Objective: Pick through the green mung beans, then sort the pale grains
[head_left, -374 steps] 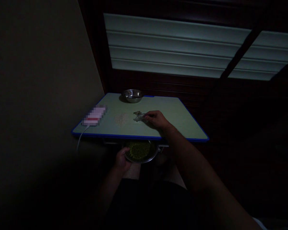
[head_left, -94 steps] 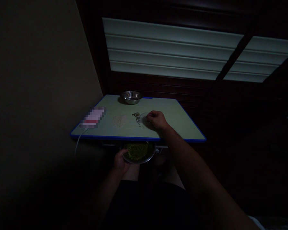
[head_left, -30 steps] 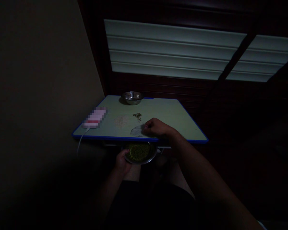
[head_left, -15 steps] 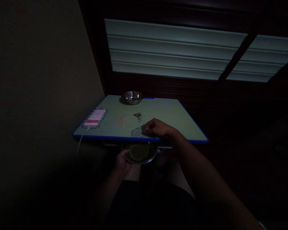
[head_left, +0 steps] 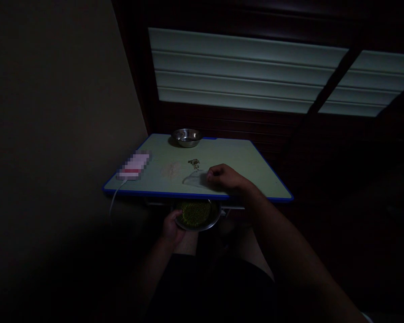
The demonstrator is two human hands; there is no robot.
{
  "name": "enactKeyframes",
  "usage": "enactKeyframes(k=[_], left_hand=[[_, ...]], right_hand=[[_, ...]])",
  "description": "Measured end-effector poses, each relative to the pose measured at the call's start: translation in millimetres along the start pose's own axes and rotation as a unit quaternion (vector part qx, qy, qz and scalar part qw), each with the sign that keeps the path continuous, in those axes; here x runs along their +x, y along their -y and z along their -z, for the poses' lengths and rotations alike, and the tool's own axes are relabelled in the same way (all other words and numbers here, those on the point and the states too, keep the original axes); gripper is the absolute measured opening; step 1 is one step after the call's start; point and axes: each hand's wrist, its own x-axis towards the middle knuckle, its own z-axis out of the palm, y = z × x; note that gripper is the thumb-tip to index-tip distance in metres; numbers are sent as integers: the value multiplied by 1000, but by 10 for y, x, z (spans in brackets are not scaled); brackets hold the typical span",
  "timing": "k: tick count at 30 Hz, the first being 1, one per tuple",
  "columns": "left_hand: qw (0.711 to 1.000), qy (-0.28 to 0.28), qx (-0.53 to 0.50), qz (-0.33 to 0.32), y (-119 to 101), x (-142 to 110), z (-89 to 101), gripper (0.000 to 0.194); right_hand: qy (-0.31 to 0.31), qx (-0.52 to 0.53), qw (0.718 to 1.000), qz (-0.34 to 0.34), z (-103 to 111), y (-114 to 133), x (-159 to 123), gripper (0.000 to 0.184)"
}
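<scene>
My left hand (head_left: 171, 225) grips the rim of a steel bowl of green beans (head_left: 195, 213), held just below the near edge of the small green table (head_left: 249, 170). My right hand (head_left: 224, 176) rests on the tabletop with its fingers curled on a small clear disc (head_left: 192, 179) that lies flat near the front edge. A little heap of dark beans (head_left: 194, 163) lies just beyond the disc. A pale patch of fine grains (head_left: 171, 169) sits to its left.
An empty steel bowl (head_left: 186, 136) stands at the table's far edge. A phone (head_left: 133, 165) with a white cable (head_left: 113, 200) lies at the left side. A wall runs along the left, a dark shuttered window behind. The room is very dim.
My right hand dragged the clear disc from beside the dark beans toward the front edge, then drew it slightly back. The left hand kept the bowl of beans still.
</scene>
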Motion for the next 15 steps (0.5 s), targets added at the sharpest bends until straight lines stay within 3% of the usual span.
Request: enactKeyframes(k=[4,8,15], left_hand=[[1000,8,-4,-4,16,26,26,24],[1000,-1,-2,1,25,40,36,24],[1000,16,-10,5,9,17,23,34]], right_hand=[[-129,-4,992,-11,159,-117,68,15],[-221,-79,971,-50,360,-228,141,26],[-245,-230,940,-66,426,-276,275,24]])
